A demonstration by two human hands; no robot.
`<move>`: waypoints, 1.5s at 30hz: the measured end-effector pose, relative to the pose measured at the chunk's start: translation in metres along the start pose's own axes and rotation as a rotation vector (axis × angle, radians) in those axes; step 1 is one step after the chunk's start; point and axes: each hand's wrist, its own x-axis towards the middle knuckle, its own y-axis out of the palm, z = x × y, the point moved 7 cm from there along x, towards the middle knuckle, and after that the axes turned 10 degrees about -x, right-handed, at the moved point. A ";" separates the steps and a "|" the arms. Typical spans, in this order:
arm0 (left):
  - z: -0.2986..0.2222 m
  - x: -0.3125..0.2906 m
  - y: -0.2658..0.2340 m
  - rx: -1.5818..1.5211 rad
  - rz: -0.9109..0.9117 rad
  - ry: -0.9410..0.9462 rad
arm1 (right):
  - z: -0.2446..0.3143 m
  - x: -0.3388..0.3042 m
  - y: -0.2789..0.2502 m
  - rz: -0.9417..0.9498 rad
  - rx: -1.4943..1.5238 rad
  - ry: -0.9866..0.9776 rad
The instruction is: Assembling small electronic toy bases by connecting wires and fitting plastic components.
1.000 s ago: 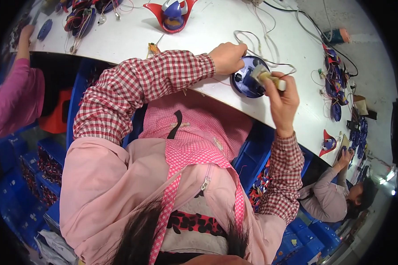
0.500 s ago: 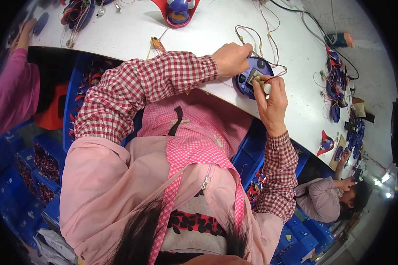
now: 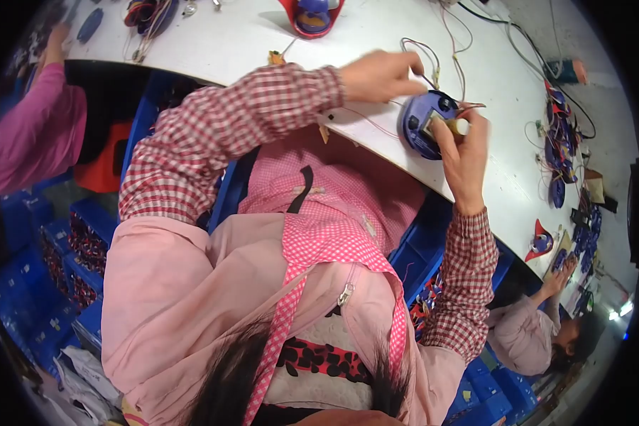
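Observation:
A round purple plastic housing [image 3: 420,113] with dark round parts on its face rests on the white table near its front edge. My right hand [image 3: 468,160] is closed on a small yellowish cylinder with a pale end [image 3: 459,127], pressed against the housing's face. Just beyond the housing, my left hand [image 3: 382,77] is blurred by motion. Its thumb and index finger are close to a dark wire [image 3: 430,84] that runs toward the housing; whether they pinch it is unclear. Thin wires [image 3: 439,67] loop over the table behind.
A red-and-purple plastic shell [image 3: 312,18] stands at the far edge of view. Wired purple parts lie at the far left [image 3: 149,18] and along the right [image 3: 559,142]. Blue bins [image 3: 417,245] of parts sit below the table. Co-workers are at left [image 3: 32,135] and right [image 3: 522,337].
My left hand has come off the housing's rim and moved toward the wires, its fingers less curled. My right hand still holds the cylinder at the housing. The whole view has shifted slightly.

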 end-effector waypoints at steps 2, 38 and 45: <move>-0.011 -0.027 -0.044 -0.134 -0.105 -0.051 | 0.012 -0.015 -0.016 -0.119 -0.058 0.025; 0.031 -0.113 -0.116 0.673 -0.109 0.184 | 0.097 -0.022 0.081 -0.067 0.499 0.003; 0.028 -0.093 -0.101 0.786 -0.044 0.314 | 0.081 -0.020 0.073 -0.119 0.492 0.036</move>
